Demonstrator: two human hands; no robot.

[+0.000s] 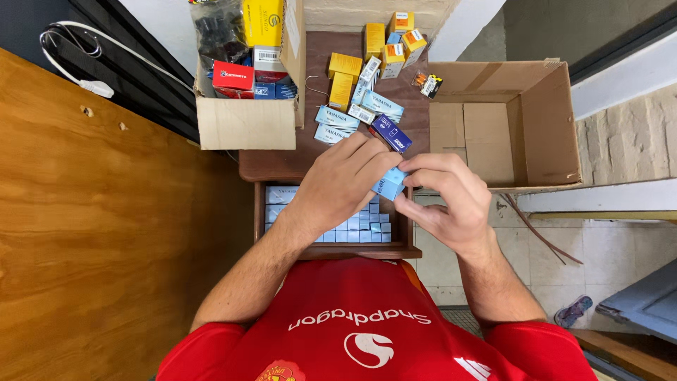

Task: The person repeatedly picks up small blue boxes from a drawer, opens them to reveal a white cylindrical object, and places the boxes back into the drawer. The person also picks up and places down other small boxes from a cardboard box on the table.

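both hands meet over the front edge of a small dark brown surface (282, 166). the left hand (338, 185) and the right hand (448, 204) are each closed by the fingertips on the same small light blue box (389, 185), which is held in the air between them, just above an open wooden drawer (405, 248). the left hand grips it from the left and top, fingers curled over; the right hand pinches it from the right, thumb and forefinger bent in.

the drawer sits below the surface, right in front of the person's red shirt (367, 324), and is packed with rows of small pale blue boxes (360, 229) — partly hidden by the left wrist.

on the surface, just beyond the hands, lie a dark blue box (391, 133), several flat light blue and white boxes (337, 120) and a cluster of yellow boxes (367, 53) further back. a cardboard carton (243, 123) filled with mixed packages stands at the left rear corner; a second cardboard carton (539, 127), open and tipped on its side, lies to the right. a wooden panel (99, 233) fills the left — a white cable (77, 67) hangs near its top.
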